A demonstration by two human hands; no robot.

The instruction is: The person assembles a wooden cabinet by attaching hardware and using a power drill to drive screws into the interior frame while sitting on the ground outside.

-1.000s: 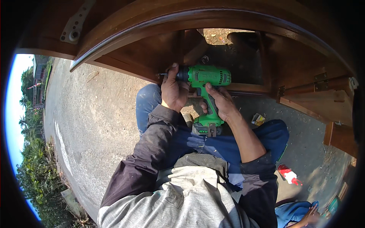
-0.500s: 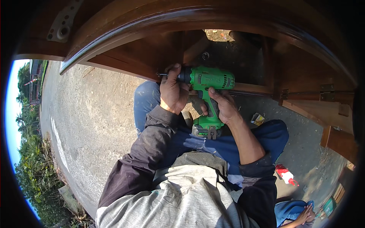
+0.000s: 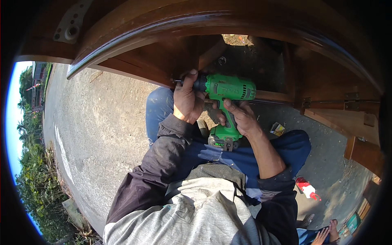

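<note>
A green cordless drill (image 3: 230,87) lies level in front of me, its chuck toward the left and its black battery low. Around its handle my right hand (image 3: 241,116) is closed, thumb at the back. My left hand (image 3: 187,100) is closed about the black chuck at the drill's front, with the thumb on top. A thin bit or screw shows just left of that hand, against the dark brown wooden panel (image 3: 151,61) of a piece of furniture. Its exact contact with the wood cannot be made out. The fingertips of my left hand are partly hidden.
A glossy curved wooden edge (image 3: 204,19) arches overhead. Hinges (image 3: 352,101) join a wooden panel at the right. On the ground are a small yellow box (image 3: 277,129) and a red-and-white bottle (image 3: 306,188). Another person's hand (image 3: 321,236) shows at lower right.
The drill and both my hands have shifted slightly right and down in the picture. At lower right the other person's hands and legs have moved lower.
</note>
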